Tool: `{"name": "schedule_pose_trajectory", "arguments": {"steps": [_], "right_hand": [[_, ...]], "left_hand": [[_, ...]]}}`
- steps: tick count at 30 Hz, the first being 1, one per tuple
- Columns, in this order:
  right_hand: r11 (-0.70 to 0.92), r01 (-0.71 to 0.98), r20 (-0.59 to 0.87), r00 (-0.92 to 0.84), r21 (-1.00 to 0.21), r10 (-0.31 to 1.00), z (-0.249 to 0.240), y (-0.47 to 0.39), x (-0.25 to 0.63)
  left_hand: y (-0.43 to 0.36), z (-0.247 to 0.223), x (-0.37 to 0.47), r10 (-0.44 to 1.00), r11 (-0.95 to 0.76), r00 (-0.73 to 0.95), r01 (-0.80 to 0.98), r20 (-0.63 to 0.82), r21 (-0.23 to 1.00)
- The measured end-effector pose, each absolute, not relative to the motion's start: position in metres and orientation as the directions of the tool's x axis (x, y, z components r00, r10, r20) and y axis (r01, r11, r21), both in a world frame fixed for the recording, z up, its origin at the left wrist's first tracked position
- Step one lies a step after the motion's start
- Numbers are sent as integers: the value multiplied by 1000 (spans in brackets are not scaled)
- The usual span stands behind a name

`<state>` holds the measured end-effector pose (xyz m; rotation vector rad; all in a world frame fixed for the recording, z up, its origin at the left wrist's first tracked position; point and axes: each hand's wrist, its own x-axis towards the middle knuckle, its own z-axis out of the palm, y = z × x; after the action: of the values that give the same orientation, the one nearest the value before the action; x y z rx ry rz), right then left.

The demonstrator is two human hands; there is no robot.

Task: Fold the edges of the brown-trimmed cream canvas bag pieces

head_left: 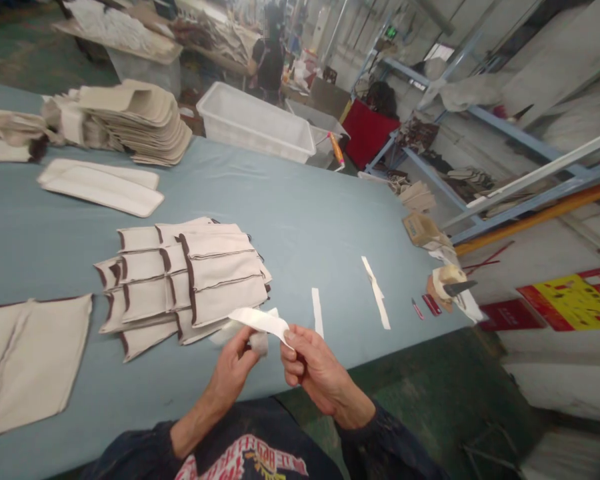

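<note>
A white strip [263, 321] stretches between my two hands, above the near edge of the table. My right hand [317, 363] pinches its right end between thumb and fingers. Closed on the strip's underside is my left hand [237, 363], with a bunched whitish piece [259, 343] by its fingers; whether that belongs to the same strip I cannot tell. Just beyond my left hand lies a pile of beige fabric pieces with dark brown edging [220, 273]. To the right of my hands, a short white strip [317, 310] and some longer white strips [376, 293] lie flat.
Beige panels [135, 120] are stacked at the back left, with white flat pieces [105, 187] in front. A large fabric piece [35, 360] lies left. White bin [255, 123] stands beyond the blue-green table [305, 213]. Small red items [431, 305] lie right. A person [270, 60] is behind.
</note>
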<state>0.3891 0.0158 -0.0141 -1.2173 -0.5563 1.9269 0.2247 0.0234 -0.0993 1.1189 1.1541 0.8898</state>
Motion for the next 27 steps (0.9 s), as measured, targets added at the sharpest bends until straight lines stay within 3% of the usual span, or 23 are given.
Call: {"name": "schedule_pose_trajectory", "arguments": {"steps": [3,9,14,20,27], "right_hand": [[-616,-387,-560,-261,-686,786,-15,14,391],[-658,-412,-584,-308,-630,751,-20,8,388],[-639,-476,-577,-292,-604,763,-13,11,395],[-496,-629,-519,-167,-599,838,-3,37,430],[-344,-741,-494,-20,-576,869,-1,76,464]], "left_hand": [[22,-100,226,960,190,215,-42,-177,981],[23,-106,233,973,206,97,61,-211,977],[21,-115,234,967,221,107,88,-229,971],[12,-108,223,916,189,336,125,-221,974],[-1,-82,221,673,149,682,253,-285,956]]}}
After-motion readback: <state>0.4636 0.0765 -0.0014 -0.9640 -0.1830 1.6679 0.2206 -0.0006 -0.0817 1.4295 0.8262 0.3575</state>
